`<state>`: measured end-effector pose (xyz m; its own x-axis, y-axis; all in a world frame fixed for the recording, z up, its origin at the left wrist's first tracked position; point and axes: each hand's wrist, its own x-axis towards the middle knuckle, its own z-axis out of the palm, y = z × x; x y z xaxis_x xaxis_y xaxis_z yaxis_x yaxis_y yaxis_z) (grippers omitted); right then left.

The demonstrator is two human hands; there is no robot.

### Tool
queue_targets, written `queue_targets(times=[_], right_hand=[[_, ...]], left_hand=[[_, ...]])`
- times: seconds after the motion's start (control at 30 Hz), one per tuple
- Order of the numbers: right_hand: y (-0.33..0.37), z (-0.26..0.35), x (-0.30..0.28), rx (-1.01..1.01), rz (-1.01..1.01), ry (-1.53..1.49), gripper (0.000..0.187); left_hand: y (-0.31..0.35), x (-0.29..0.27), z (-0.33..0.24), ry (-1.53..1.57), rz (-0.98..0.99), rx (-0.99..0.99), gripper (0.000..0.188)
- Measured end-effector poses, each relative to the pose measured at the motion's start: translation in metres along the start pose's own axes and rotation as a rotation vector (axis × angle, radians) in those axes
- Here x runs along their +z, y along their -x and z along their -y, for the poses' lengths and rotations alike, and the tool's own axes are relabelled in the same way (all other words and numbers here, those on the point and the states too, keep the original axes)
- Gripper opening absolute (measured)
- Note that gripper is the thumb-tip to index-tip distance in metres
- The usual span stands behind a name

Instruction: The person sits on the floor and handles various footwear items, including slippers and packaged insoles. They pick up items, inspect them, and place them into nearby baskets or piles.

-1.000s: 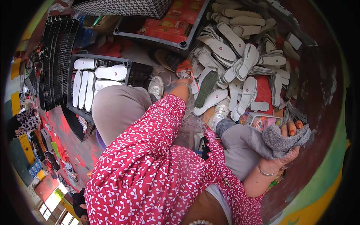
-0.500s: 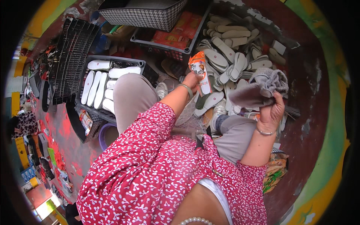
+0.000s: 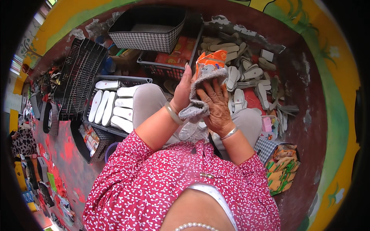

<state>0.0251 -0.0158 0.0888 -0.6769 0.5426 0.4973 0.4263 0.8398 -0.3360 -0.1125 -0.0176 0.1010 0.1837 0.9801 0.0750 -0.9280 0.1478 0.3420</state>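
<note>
In front of my lap my two hands meet around an orange printed packet [image 3: 212,59] and a soft grey piece with thick fleecy trim [image 3: 192,111], whose exact kind I cannot make out. My left hand [image 3: 183,91] stands upright at their left side, its thumb pointing up and its other fingers mostly hidden behind; it appears to hold the packet. Flat against the grey piece lies my right hand [image 3: 218,104], back towards me, fingers spread. The fleecy trim curls between both hands and covers the packet's lower part.
White insoles in neat rows fill a black crate [image 3: 130,80] at my left. Loose pale insoles [image 3: 252,73] lie heaped at the far right. Beyond my knees stand a houndstooth bin [image 3: 148,39] and a crate of red packs [image 3: 163,69]. Bundled tan-green packs [image 3: 283,169] sit at my right.
My right hand has brought the grey piece leftward to the packet, and its grip has loosened into spread fingers. The left hand has turned upright. The view has shifted slightly.
</note>
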Motion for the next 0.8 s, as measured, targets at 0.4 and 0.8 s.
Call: queue_targets(times=[0.4,0.8], right_hand=[[-0.018,-0.008,-0.013,0.108,-0.399,-0.442,0.050],[0.018,-0.090,-0.035,0.671,-0.360,-2.074,0.040]], left_hand=[[0.042,0.023,0.023,-0.363,0.176,-0.055,0.074],[0.053,0.023,0.010,-0.400,0.066,-0.094,0.068]])
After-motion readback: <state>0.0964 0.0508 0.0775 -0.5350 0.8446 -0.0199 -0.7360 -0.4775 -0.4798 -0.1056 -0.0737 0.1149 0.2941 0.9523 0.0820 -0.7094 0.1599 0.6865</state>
